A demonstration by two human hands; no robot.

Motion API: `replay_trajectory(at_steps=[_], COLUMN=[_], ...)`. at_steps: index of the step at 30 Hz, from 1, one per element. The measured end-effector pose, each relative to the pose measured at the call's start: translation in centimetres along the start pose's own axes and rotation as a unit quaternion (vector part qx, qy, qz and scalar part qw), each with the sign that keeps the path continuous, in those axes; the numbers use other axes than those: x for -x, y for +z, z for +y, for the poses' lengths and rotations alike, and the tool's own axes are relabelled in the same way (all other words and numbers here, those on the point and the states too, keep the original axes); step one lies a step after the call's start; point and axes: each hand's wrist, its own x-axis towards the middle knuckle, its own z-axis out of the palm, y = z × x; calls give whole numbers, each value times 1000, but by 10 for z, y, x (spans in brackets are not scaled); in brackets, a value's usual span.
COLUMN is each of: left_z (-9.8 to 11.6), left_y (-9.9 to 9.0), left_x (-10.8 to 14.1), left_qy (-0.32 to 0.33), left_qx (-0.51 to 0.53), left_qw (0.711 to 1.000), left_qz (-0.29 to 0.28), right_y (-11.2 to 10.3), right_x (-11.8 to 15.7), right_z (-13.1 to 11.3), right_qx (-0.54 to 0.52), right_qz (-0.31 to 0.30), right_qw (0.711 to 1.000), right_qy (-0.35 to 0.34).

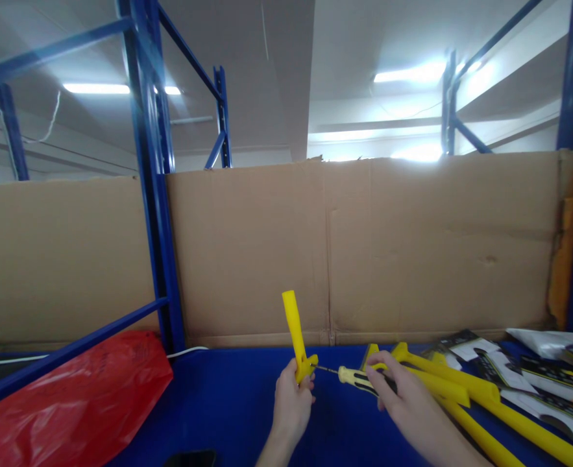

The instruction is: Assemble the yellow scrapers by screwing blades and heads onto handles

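Note:
My left hand (292, 402) is closed around the lower end of a yellow plastic tube-like part (293, 324), which stands nearly upright with a short knob jutting to the right. In my right hand (403, 392) is a screwdriver (357, 377) with a cream and black handle, held level. Its thin shaft points left, and the tip meets the knob of the yellow part. Whether a screw sits there is too small to tell. Several longer yellow tubular parts (471, 386) lie on the blue surface to the right, partly behind my right hand and forearm.
A red plastic bag (115, 383) lies on the left of the blue tabletop (222, 395). Black and white packages (553, 395) are piled at the right. Cardboard (252, 253) walls off the back between blue rack posts (157, 259). A dark object (191, 459) shows at the front edge.

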Motion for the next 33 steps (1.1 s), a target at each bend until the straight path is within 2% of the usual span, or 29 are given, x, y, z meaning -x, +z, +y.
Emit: replay_trajectory(at_steps=[4,7,11,19,22,26,30,31,33], left_z=[5,7,4,-7,-10,-10,-1,3,10], left_y=[-1,-1,-2,0,0,-1,1,1,1], left_x=[-1,-1,-3,-6,-7,-6,-4,-4,-4], left_qy=[-14,-7,2,18,27,59,105,113,109], left_qx=[8,14,28,45,39,44,105,123,137], left_qw=[1000,1000,1000,999,999,997,989,986,984], left_qz=[8,9,7,2,8,3,9,19,35], right_y=[0,-4,-8,-3,-2,1,6,6,5], right_x=[0,0,2,-1,-2,-4,-4,-4,-4], right_z=[7,3,-4,1,-3,1,6,6,4], right_qx=[-11,15,48,-13,-49,-154,-292,-318,-346], right_qz=[31,1,-12,13,5,-14,-37,-42,-44], right_qw=[997,995,996,999,999,986,932,918,909], right_qy=[-73,-94,-78,-27,8,60,213,235,229])
